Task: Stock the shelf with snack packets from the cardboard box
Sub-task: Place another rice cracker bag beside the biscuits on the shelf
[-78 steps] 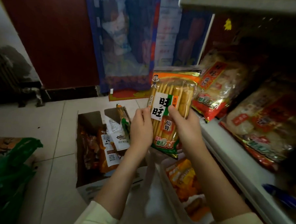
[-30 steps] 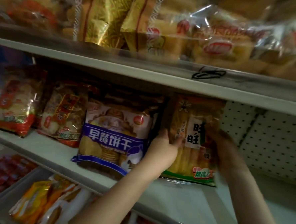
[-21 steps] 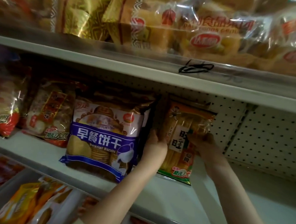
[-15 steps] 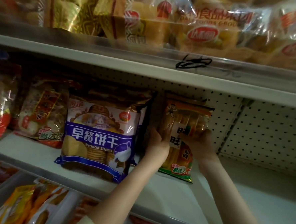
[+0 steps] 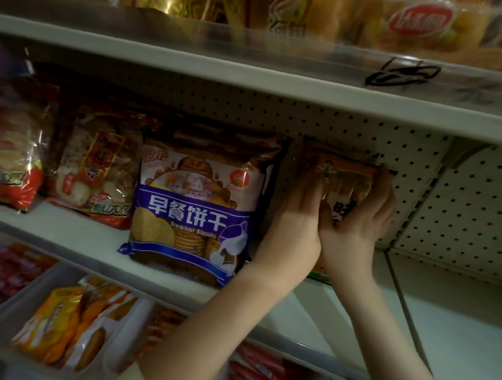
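An orange rice-cracker packet (image 5: 344, 178) stands upright on the white middle shelf (image 5: 310, 308), against the perforated back panel. My left hand (image 5: 296, 219) grips its left edge and my right hand (image 5: 359, 223) wraps round its right side, fingers reaching the top corner. The two hands touch each other and hide the packet's lower half; only a green strip shows at its base. The cardboard box is out of view.
A purple breakfast-biscuit bag (image 5: 192, 212) stands just left of the packet, with red-and-clear cracker bags (image 5: 98, 168) further left. The upper shelf (image 5: 250, 78) holds gold and orange packs. Bins of sausages (image 5: 262, 369) and yellow snacks (image 5: 68, 322) lie below. Bare shelf stretches right.
The packet has gone from above the box onto the middle shelf and back against the perforated panel. Both hands have closed in together over its front.
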`<state>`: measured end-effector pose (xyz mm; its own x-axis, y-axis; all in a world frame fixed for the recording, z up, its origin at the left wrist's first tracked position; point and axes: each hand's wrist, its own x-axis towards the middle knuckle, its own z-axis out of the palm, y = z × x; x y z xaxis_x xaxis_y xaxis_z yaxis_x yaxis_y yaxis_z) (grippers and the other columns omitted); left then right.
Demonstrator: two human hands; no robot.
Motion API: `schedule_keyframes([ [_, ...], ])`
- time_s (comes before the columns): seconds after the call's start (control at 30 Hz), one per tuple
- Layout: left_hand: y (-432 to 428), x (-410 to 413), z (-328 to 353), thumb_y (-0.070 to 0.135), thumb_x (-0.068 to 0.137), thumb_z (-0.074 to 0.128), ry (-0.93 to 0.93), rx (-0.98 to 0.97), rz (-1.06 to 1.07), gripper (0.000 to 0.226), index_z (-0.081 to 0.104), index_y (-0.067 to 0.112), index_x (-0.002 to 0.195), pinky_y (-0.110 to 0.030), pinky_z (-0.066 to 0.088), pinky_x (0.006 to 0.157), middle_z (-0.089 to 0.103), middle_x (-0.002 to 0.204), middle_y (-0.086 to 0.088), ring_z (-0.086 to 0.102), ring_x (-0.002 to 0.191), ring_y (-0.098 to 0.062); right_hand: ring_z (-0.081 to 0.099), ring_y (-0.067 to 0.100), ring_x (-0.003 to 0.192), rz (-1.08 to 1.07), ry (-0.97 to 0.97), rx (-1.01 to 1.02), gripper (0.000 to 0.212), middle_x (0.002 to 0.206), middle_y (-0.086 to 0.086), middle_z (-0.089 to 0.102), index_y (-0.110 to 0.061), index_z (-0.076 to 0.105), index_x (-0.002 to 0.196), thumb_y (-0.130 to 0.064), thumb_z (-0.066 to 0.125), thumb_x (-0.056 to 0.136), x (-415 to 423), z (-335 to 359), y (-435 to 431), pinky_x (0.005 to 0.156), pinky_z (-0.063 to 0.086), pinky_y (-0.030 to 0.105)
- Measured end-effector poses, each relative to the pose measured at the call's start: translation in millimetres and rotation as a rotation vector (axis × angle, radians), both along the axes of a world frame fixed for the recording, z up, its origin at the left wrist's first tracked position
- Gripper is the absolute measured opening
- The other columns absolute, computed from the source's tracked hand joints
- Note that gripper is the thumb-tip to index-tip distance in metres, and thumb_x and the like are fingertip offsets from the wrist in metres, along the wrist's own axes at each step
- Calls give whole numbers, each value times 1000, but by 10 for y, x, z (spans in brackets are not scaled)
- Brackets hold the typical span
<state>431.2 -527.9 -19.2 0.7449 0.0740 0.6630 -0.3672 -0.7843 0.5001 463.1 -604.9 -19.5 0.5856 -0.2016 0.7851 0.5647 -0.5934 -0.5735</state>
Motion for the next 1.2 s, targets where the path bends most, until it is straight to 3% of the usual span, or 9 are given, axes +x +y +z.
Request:
schedule_keyframes([
  [0.03, 61, -101, 95, 13, 94, 49, 8, -14, -13, 55, 31, 15, 146, -41, 29, 115, 35, 149, -8, 33, 139, -23, 33, 33, 127, 32, -45, -15, 72, 139, 25, 39, 2, 33, 141, -18, 69, 83, -43, 11, 48, 108, 26, 49],
  [0.17, 332, -550, 204, 18, 98, 40, -49, -77, 32, 40, 42, 16, 138, -27, 40, 103, 51, 135, -5, 49, 124, -16, 44, 25, 109, 213, -204, -200, 40, 115, 18, 59, -4, 56, 120, -8, 55, 80, -322, 158, 221, 92, 28, 26],
  [0.27, 652, -902, 144, 22, 96, 37, -207, -75, 261, 34, 53, 8, 122, -18, 48, 81, 62, 98, 3, 59, 89, -6, 54, 19, 101, 493, -299, -298, 27, 106, 8, 65, -5, 64, 111, -5, 50, 89, -687, 200, 570, 88, 40, 31],
  [0.4, 1226, -1322, -29, 23, 95, 39, -163, -95, 483, 30, 57, 4, 109, -24, 40, 65, 66, 84, -10, 63, 77, -24, 57, 24, 99, 719, -268, -317, 28, 106, 10, 65, -4, 65, 112, -6, 47, 90, -998, 34, 1217, 88, 43, 34],
  [0.6, 2081, -1866, -327, 21, 98, 38, 125, -270, 824, 25, 55, 8, 111, -28, 33, 65, 66, 92, -13, 62, 90, -31, 51, 19, 96, 1065, -19, -309, 33, 103, 11, 62, -4, 62, 111, -13, 42, 87, -1498, -369, 2344, 89, 37, 24],
  [0.77, 2755, -2333, -810, 15, 96, 46, 271, -347, 968, 16, 58, 13, 105, -29, 42, 72, 65, 93, -6, 61, 90, -24, 53, 31, 109, 1233, 215, -534, 38, 113, 16, 59, -4, 59, 116, -15, 42, 84, -1799, -830, 3089, 100, 38, 37],
  [0.87, 3104, -2627, -1179, 10, 93, 45, 428, -473, 1048, 12, 55, 14, 99, -33, 47, 76, 63, 98, -6, 60, 91, -25, 51, 37, 116, 1325, 454, -720, 49, 121, 24, 57, 2, 55, 123, -19, 42, 81, -1892, -1234, 3476, 102, 36, 39],
  [1.0, 3511, -2952, -1612, 0, 84, 50, 533, -703, 1218, 16, 46, 15, 90, -30, 41, 68, 55, 91, -4, 54, 87, -24, 59, 33, 108, 1356, 877, -688, 38, 113, 21, 62, 2, 50, 123, -8, 61, 88, -1982, -1676, 3823, 90, 42, 35],
  [1.2, 4191, -3230, -2073, 1, 85, 42, 689, -788, 1278, 45, 51, 21, 124, -41, 51, 80, 41, 132, -15, 54, 107, -39, 50, 28, 122, 1356, 1022, -925, 62, 137, 11, 49, -10, 34, 144, -16, 58, 87, -2088, -2083, 4129, 90, 44, 30],
])
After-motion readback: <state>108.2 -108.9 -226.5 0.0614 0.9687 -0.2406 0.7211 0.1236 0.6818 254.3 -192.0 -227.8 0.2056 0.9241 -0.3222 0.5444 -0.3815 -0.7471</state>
